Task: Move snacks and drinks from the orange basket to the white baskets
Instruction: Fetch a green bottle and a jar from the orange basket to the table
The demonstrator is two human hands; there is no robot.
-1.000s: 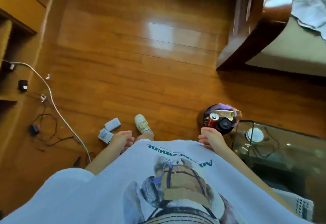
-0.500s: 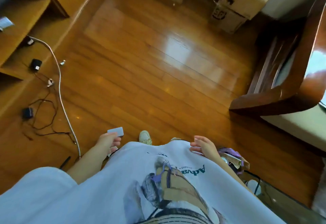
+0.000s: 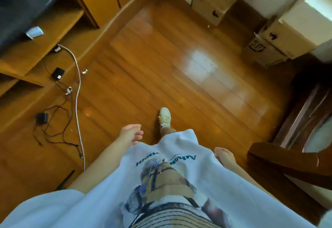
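Nothing is carried: left hand (image 3: pixel 130 133) and right hand (image 3: pixel 225 156) are held loose and empty above the glossy wooden floor (image 3: pixel 161 69), no baskets in view.

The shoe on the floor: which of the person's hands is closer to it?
Left. The left hand hangs beside the shoe, just to its left and slightly nearer the person. The right hand hangs further off, to the shoe's right and lower in the picture, by the shirt's edge.
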